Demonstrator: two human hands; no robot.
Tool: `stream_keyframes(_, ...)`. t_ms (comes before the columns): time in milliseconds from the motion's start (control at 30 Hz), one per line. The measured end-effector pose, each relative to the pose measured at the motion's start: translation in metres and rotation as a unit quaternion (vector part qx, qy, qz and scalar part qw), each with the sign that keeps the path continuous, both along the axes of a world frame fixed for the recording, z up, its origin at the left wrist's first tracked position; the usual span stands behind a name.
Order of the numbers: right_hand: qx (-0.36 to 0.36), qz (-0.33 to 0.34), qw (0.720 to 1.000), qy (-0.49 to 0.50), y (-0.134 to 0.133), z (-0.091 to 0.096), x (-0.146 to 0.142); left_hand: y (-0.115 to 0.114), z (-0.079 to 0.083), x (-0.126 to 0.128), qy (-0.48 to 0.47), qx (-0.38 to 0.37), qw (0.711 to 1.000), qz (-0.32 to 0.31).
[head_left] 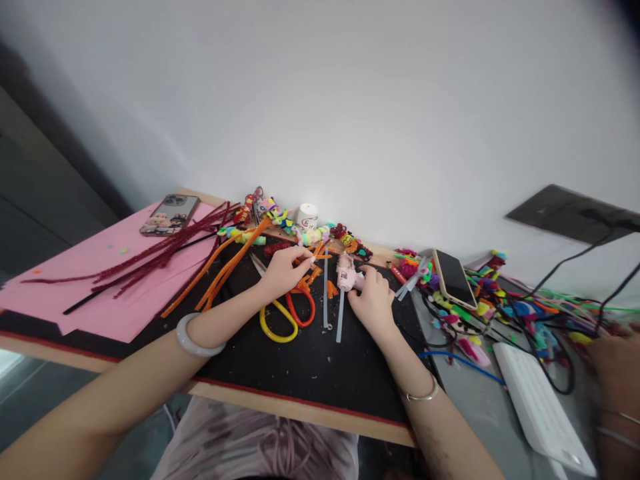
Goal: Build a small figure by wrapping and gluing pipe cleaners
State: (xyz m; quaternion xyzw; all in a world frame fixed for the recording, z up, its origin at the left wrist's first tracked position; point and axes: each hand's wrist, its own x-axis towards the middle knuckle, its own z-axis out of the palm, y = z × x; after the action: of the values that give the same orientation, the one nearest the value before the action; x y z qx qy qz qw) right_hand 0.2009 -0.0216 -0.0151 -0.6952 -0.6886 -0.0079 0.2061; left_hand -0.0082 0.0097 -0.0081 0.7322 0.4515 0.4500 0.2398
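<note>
My left hand [289, 270] is closed in a pinch on a short orange pipe cleaner [318, 251]. My right hand [373, 297] wraps round the handle of a pale pink hot glue gun [346, 272], which lies over the black mat [295, 373]. A translucent glue stick [341, 317] sticks out of the gun's back, and another glue stick [326, 287] lies just left of it. Beneath my left wrist rest scissors [278, 339] with yellow and red handles. Orange pipe cleaner bits [331, 289] lie between my hands.
Pink sheets [125, 313] at left carry dark red pipe cleaners [165, 250] and a phone [170, 215]. Long orange pipe cleaners [227, 270] lie nearby. A white cup [307, 217] stands by the wall. At right are another phone [454, 279], a power strip [543, 407], cables and another person's hand [617, 367].
</note>
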Motion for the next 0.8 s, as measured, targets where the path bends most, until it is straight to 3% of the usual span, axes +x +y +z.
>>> stream_keyframes(167, 0.013, 0.034, 0.999, 0.026, 0.0013, 0.0016, 0.0020, 0.0018, -0.0024, -0.0008, 0.007, 0.005, 1.000, 0.028)
stream_keyframes(333, 0.082, 0.114, 0.983, 0.118, 0.0057, -0.0052, 0.0043, 0.0031, -0.0039, -0.0018, 0.025, 0.023, 0.999, 0.039)
stream_keyframes(433, 0.109, 0.127, 0.971, 0.172, 0.0051, -0.0048, 0.0012, 0.0032, -0.0042, -0.0021, 0.037, 0.031, 0.998, 0.038)
stream_keyframes(667, 0.053, 0.148, 0.953, 0.261, 0.0011, 0.0038, -0.0052, 0.0030, -0.0041, -0.0017, 0.055, 0.047, 0.997, 0.028)
stream_keyframes(800, 0.038, 0.175, 0.949, 0.259, 0.0030, 0.0002, -0.0027, 0.0026, -0.0042, -0.0015, 0.055, 0.052, 0.997, 0.020)
